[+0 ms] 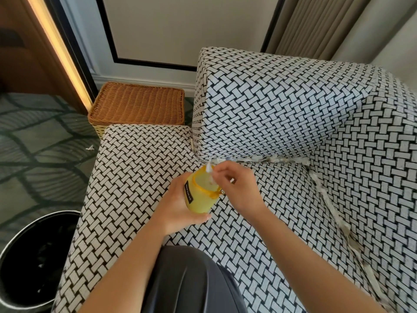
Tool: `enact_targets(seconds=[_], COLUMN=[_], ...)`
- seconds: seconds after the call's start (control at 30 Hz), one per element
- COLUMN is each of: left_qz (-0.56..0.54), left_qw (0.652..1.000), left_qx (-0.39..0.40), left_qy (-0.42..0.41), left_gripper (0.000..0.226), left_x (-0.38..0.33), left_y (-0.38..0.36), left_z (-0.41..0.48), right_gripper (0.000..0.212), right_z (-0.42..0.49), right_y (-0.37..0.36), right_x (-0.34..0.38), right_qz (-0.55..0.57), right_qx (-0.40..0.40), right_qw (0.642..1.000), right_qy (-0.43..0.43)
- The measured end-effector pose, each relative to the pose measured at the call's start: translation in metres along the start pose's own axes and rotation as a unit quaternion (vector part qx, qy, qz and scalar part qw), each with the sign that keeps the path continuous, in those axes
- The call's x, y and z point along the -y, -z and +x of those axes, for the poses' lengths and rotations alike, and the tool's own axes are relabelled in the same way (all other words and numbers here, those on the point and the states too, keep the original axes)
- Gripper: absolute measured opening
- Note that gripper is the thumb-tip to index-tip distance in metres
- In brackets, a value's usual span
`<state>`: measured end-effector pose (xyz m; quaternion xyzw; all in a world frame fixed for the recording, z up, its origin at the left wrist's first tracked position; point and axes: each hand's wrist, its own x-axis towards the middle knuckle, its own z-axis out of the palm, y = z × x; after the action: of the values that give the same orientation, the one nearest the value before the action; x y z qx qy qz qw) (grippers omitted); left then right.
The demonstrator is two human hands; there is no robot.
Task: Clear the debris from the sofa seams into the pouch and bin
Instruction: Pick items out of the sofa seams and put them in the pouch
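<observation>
My left hand (178,206) grips a yellow pouch (200,195) with its mouth held open, above the sofa seat (135,177). My right hand (239,188) pinches a white scrap of debris (208,169) at the pouch's mouth. More white debris (270,158) lines the seam under the back cushion, and a further line of scraps (334,211) runs down the right-hand seam. A black bin (29,260) stands on the floor at the lower left.
A wicker basket (140,105) sits behind the sofa's left end by the wall. One white scrap (90,147) lies on the patterned carpet. My dark-clad knee (191,281) presses against the seat's front. Curtains hang at the upper right.
</observation>
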<state>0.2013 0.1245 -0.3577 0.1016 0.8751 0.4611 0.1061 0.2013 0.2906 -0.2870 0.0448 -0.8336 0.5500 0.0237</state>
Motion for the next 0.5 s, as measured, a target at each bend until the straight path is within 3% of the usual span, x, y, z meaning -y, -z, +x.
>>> enact_targets(seconds=[0.33,0.5], left_qz=[0.008,0.013], left_qw=[1.000,1.000], left_qx=[-0.005,-0.008], left_qy=[0.009,0.004], left_gripper=[0.100,0.099], left_x=[-0.001,0.000], left_y=[0.000,-0.001], left_z=[0.000,0.002], right_gripper=[0.017,0.011], right_z=[0.008,0.012], right_y=[-0.009,-0.005], right_x=[-0.007,-0.013], right_qz=[-0.055,-0.078], right_qx=[0.027,0.024], right_qw=[0.996,0.995], right_qy=[-0.057,-0.053])
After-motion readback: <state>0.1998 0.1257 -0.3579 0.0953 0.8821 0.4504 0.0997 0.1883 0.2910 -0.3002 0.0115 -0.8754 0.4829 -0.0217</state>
